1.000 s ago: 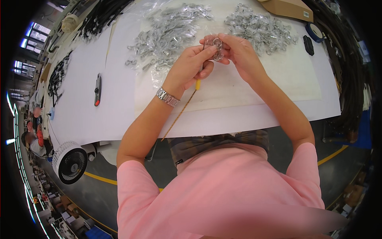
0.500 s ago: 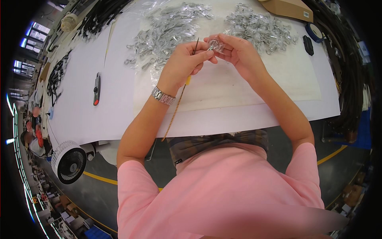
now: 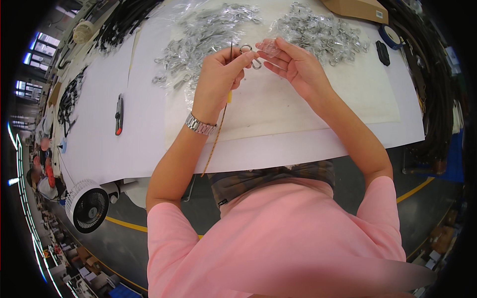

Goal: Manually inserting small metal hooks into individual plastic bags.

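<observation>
Between the thumb and finger of my left hand [image 3: 223, 69] is a shiny metal snap hook [image 3: 256, 64], with a round ring at its upper end. The same hand also holds a thin dark pointed tool [image 3: 231, 48] upright; a yellow piece [image 3: 229, 97] and a patterned cord [image 3: 215, 144] show below the fist. My right hand [image 3: 298, 64], just right of the hook, pinches a small crumpled clear plastic bag [image 3: 269, 48] with its other fingers loosely spread. Beyond my hands lie two heaps of bagged metal hooks, a left heap [image 3: 198, 42] and a right heap [image 3: 323, 35].
A box cutter [image 3: 119, 114] lies left on the white-covered table [image 3: 144, 139]. At the right are a roll of blue tape [image 3: 392, 37], a black object [image 3: 382, 53] and a cardboard piece [image 3: 355, 10]. Black straps [image 3: 119, 25] lie far left; a fan [image 3: 89, 206] stands near left.
The metal hook was partly covered by the clear bag between both hands. Now it is out of the bag in my left hand, while my right hand keeps the bag slightly apart.
</observation>
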`<state>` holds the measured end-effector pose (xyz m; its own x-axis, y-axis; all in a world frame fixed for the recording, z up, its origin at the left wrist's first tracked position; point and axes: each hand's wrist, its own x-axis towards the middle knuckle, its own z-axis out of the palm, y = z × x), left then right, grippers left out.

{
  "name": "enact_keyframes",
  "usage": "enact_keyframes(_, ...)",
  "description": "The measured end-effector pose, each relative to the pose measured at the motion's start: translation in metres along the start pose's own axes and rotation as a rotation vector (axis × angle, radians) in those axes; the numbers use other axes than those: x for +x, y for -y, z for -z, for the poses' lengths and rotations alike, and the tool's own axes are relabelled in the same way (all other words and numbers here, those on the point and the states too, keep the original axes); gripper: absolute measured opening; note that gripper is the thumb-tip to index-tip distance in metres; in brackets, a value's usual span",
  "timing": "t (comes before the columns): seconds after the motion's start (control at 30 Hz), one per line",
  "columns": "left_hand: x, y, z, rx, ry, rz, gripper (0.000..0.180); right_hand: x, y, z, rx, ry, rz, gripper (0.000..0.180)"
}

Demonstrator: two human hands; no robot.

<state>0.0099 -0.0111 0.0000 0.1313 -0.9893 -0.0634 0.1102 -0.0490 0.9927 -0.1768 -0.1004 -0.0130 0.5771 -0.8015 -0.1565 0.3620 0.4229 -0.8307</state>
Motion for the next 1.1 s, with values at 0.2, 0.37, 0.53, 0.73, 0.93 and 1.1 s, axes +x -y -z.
enact_keyframes(0.2, 0.0, 0.0, -0.006, -0.01, -0.074, -0.094, 0.02, -0.002, -0.002, -0.002, -0.021, -0.009, 0.02, 0.035)
enact_keyframes(0.37, 0.0, 0.001, -0.008, -0.034, -0.054, -0.139, 0.029, -0.002, -0.005, -0.001, -0.052, -0.001, 0.031, 0.037)
enact_keyframes(0.53, -0.003, 0.006, -0.017, 0.142, -0.085, -0.181, 0.039, -0.008, -0.013, -0.008, 0.027, 0.063, 0.049, 0.035)
enact_keyframes(0.73, -0.003, 0.009, -0.02, 0.129, -0.024, -0.157, 0.039, -0.004, -0.023, -0.007, 0.048, 0.107, 0.048, 0.028)
enact_keyframes(0.93, 0.004, -0.004, 0.005, 0.052, 0.1, -0.06, 0.033, -0.006, -0.01, -0.008, -0.095, 0.086, 0.088, 0.029)
enact_keyframes(1.1, 0.009, -0.006, 0.011, -0.053, 0.069, -0.061, 0.025, -0.006, -0.009, -0.007, -0.224, 0.243, 0.063, 0.037)
